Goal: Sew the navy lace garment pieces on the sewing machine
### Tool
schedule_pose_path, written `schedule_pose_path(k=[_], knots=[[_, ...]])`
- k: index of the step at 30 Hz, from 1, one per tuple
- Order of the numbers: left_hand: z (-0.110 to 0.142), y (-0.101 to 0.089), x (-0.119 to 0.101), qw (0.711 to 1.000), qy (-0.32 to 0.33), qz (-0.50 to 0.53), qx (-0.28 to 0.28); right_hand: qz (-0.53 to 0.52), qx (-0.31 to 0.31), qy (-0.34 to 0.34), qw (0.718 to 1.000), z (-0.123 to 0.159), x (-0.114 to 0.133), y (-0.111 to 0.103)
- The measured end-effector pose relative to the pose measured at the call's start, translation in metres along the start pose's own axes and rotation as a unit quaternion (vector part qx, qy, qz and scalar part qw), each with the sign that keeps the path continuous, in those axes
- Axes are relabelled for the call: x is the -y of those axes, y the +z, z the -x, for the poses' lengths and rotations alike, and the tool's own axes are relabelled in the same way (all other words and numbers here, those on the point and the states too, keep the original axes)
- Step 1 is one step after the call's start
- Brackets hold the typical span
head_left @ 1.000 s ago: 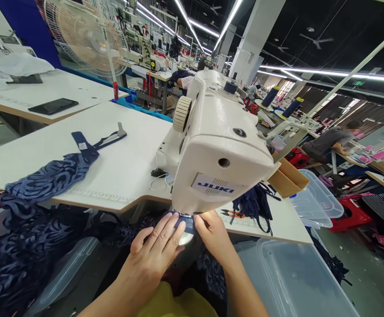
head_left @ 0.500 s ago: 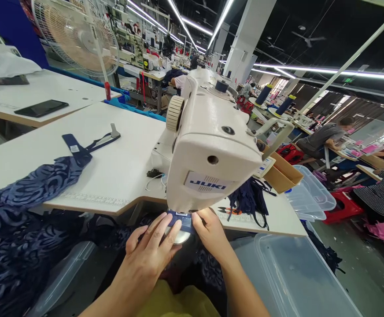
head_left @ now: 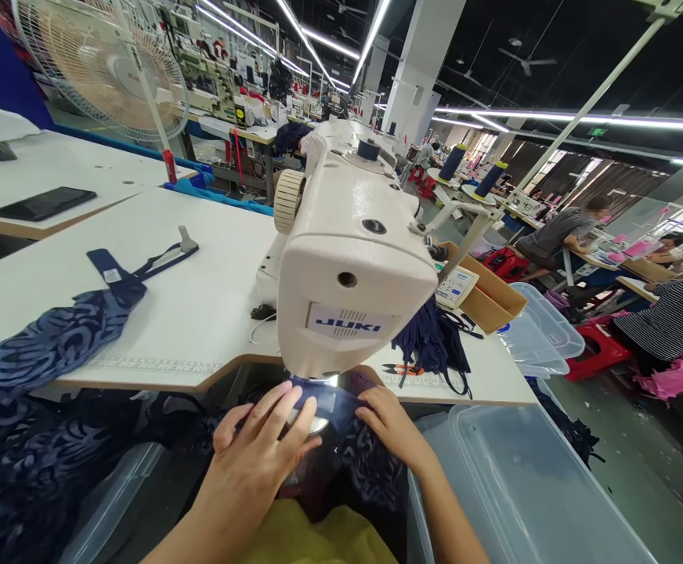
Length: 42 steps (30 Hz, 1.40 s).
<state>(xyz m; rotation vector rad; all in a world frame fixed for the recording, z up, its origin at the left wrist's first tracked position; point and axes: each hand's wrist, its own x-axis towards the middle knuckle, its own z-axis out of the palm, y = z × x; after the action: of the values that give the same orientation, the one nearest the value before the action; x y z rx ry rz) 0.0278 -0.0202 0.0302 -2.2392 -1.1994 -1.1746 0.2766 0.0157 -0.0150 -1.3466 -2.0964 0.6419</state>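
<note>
A navy garment (head_left: pixel 341 407) lies under the head of a white JUKI sewing machine (head_left: pixel 359 274), with a paler rectangular patch (head_left: pixel 325 403) on its band. My left hand (head_left: pixel 259 450) rests on the left part of the band, fingers stretched out over the cloth. At the band's right end, my right hand (head_left: pixel 393 427) pinches the fabric between thumb and fingers. Below it hangs the garment's patterned part (head_left: pixel 370 462). A shiny rounded metal surface (head_left: pixel 318 424) shows under the band. The needle and presser foot are hidden behind the machine head.
Another patterned navy garment (head_left: pixel 65 325) drapes over the table's left edge. Orange-handled thread snips (head_left: pixel 403 370) and a bundle of navy straps (head_left: pixel 432 341) lie to the right. Plastic bins (head_left: pixel 529 478) stand below. A phone (head_left: pixel 45 204) and a fan (head_left: pixel 112 74) are at left.
My right hand has moved away from the needle area, and more of the band shows between my hands. The left hand stays on the cloth. The whole view has shifted slightly.
</note>
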Motion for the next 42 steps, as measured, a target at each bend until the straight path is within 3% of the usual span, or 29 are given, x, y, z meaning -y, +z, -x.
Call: schedule_pose_path(k=[3, 6, 9, 12, 14, 16, 19, 21, 23, 25, 27, 36, 42], knots=[[0.008, -0.008, 0.014, 0.997, 0.0, 0.075, 0.012, -0.065, 0.006, 0.064, 0.996, 0.012, 0.008, -0.021], [0.014, -0.02, 0.04, 0.997, -0.005, 0.062, -0.036, -0.138, -0.011, 0.078, 0.987, 0.018, 0.039, -0.04], [0.012, -0.031, 0.068, 0.989, -0.035, -0.082, -0.121, -0.128, -0.019, 0.002, 0.992, 0.01, 0.077, -0.043], [0.007, -0.036, 0.081, 0.971, -0.07, -0.185, -0.132, 0.027, -0.08, -0.1, 0.991, -0.009, 0.103, -0.025], [0.006, -0.034, 0.078, 0.977, -0.033, -0.19, -0.089, 0.158, -0.131, -0.135, 0.969, -0.021, 0.111, -0.01], [0.006, -0.029, 0.067, 0.989, 0.079, -0.127, -0.021, 0.254, -0.161, -0.141, 0.943, -0.028, 0.113, 0.002], [0.007, -0.018, 0.042, 0.977, 0.2, -0.032, 0.07, 0.264, -0.176, -0.111, 0.942, -0.029, 0.112, 0.009], [0.006, -0.011, 0.028, 0.978, 0.187, -0.012, 0.095, 0.158, -0.16, -0.055, 0.973, -0.027, 0.109, 0.007], [0.006, -0.007, 0.02, 0.984, 0.152, 0.005, 0.095, -0.011, -0.121, 0.01, 0.993, -0.026, 0.103, 0.005], [0.007, -0.006, 0.017, 0.988, 0.125, 0.021, 0.086, -0.147, -0.094, 0.056, 0.983, -0.026, 0.096, 0.003], [0.007, -0.005, 0.016, 0.991, 0.101, 0.028, 0.083, -0.2, -0.096, 0.068, 0.973, -0.029, 0.091, 0.002], [0.007, -0.007, 0.017, 0.995, 0.051, 0.027, 0.079, -0.061, -0.156, 0.052, 0.985, -0.041, 0.098, -0.001], [0.006, -0.004, 0.019, 0.996, 0.04, 0.041, 0.073, -0.036, -0.171, 0.054, 0.983, -0.044, 0.098, 0.002]])
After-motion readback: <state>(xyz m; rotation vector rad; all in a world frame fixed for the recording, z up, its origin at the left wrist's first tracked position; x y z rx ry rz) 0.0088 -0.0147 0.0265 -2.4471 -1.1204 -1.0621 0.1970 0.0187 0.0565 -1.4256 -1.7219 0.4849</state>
